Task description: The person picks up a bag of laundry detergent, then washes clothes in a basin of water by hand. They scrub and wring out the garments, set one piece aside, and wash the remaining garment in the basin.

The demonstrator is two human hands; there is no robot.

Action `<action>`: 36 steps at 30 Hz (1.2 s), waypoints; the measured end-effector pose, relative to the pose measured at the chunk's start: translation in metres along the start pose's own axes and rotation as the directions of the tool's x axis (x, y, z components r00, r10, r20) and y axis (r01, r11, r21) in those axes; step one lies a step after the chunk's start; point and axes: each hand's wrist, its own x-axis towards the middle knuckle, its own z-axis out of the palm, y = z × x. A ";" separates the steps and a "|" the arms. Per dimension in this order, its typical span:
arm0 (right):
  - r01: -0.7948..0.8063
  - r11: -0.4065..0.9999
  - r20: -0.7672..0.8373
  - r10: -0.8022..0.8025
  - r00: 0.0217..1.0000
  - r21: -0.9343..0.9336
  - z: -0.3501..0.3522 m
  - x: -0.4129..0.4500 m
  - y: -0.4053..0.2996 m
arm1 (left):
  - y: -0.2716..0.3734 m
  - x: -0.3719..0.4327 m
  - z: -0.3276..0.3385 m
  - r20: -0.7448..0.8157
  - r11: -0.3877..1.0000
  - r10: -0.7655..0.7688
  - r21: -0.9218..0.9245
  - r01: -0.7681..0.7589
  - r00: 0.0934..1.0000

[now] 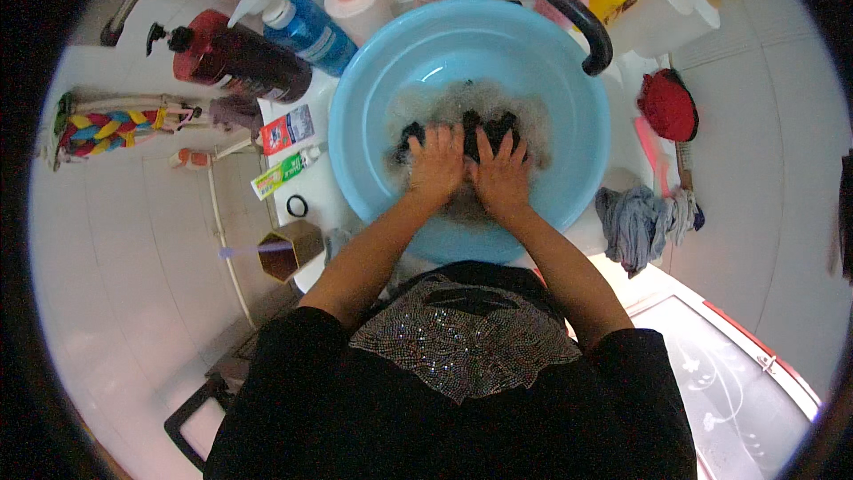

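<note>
A light blue plastic basin (356, 193) holds cloudy, sudsy water and dark wet cloth (501, 132). My left hand (436, 163) rests palm down on the cloth, its fingers stretched forward and a little apart. Close beside it, my right hand (501, 170) presses on the same cloth with fingers spread. Dark folds show ahead of the fingertips and between the two hands. What lies under both palms is hidden.
A black curved faucet (566, 3) reaches over the basin's back right rim. Pump bottles, including a dark red bottle (243, 63) and a blue bottle (312, 33), line the back. Left are a toothpaste tube (283, 175) and hexagonal cup (291, 250); right hangs grey cloth (633, 220).
</note>
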 end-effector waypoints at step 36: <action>0.213 0.975 -0.122 -0.204 0.971 0.065 -0.033 0.023 0.002 | -0.016 0.014 -0.014 -0.067 0.987 -0.033 -0.161 0.022 0.997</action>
